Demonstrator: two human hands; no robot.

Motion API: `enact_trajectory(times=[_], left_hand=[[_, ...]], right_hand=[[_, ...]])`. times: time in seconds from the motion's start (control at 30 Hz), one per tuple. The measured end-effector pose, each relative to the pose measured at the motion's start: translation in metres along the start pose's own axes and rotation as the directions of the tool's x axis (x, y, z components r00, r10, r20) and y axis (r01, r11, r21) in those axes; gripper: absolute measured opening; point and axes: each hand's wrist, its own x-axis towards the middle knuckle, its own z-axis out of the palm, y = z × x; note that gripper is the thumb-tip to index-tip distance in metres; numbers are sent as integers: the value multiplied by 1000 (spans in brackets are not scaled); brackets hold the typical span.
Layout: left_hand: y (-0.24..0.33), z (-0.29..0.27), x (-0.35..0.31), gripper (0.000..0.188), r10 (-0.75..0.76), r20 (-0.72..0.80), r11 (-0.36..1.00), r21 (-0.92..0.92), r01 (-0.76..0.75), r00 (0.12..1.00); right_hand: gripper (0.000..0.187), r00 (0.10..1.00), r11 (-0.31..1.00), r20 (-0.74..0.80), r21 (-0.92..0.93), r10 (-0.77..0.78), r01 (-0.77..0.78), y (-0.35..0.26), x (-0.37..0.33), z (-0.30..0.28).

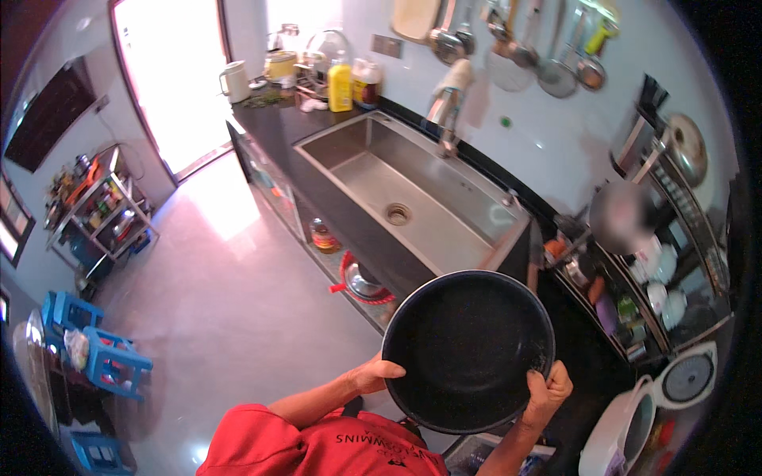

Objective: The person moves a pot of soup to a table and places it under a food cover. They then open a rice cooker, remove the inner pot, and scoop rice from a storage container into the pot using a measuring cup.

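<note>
A round black pan is held in front of me by its rim, its dark inside facing up. My left hand grips the left edge, thumb over the rim and the other fingers hidden beneath. On the lower right edge, my right hand is closed the same way, its thumb inside the rim. Just beyond the pan lies a stainless steel sink set in the dark counter; its basin holds nothing I can see. A faucet with a cloth-like wrap rises at its far side.
A dish rack with bowls and a knife stand at the right, near an open white rice cooker. Bottles, including a yellow bottle, line the counter's far left. Ladles hang on the wall. Blue stools stand at the left.
</note>
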Motion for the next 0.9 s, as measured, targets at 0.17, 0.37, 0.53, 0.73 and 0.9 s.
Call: enact_trajectory(times=[0.17, 0.37, 0.53, 0.73, 0.9], left_hand=[[28, -52, -64, 72, 78, -265, 980, -154, -122, 961], [37, -109, -137, 63, 300, -562, 827, -249, -504, 771], [44, -126, -186, 77, 296, -871, 747, -44, -664, 391], [75, -159, -252, 73, 344, -889, 640, -13, -768, 302], [141, -208, -303, 72, 281, -939, 674, 46, -738, 197]], right_hand=[[36, 947, 983, 319, 183, -36, -24, -21, 9, 104], [15, 734, 886, 678, 324, 28, -333, -6, 9, 213], [15, 437, 812, 894, 182, 97, -554, 5, -16, 308], [11, 192, 885, 981, 79, 11, -458, -3, -63, 425], [12, 127, 876, 989, -8, 79, -482, -35, -100, 532]])
